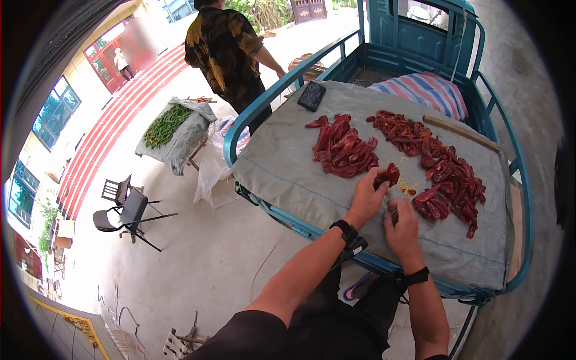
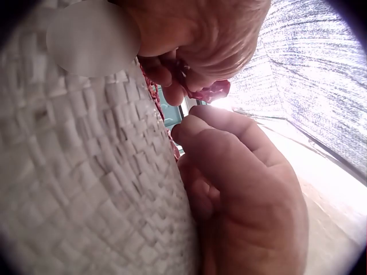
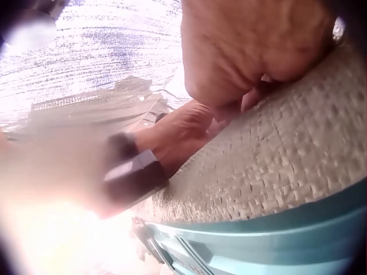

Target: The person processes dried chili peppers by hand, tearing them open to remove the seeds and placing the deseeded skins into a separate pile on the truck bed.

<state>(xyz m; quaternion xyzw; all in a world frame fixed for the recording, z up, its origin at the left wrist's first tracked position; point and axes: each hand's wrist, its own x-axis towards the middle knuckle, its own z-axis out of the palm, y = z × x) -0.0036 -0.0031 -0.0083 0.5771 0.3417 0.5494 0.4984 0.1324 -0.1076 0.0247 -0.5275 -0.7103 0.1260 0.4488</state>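
Note:
In the head view my left hand (image 1: 365,195) pinches a dried red chili pepper (image 1: 393,174) above a grey woven sheet (image 1: 288,150). The same pepper (image 2: 213,91) pokes out from the left hand's fingers in the left wrist view. Close beside it, my right hand (image 1: 402,227) has its fingers curled, thumb and index tips together, with nothing showing between them. One heap of red chilies (image 1: 345,150) lies beyond the left hand. A longer heap of chilies (image 1: 447,165) stretches to the right. Yellow seeds (image 1: 408,189) are scattered between the heaps.
A teal cart rail (image 1: 527,222) frames the sheet. On it lie a black flat object (image 1: 312,96) and a wooden strip (image 1: 459,132); a striped bag (image 1: 423,96) sits behind. Green peppers (image 1: 168,126), a folding chair (image 1: 135,210) and a person (image 1: 222,54) are to the left.

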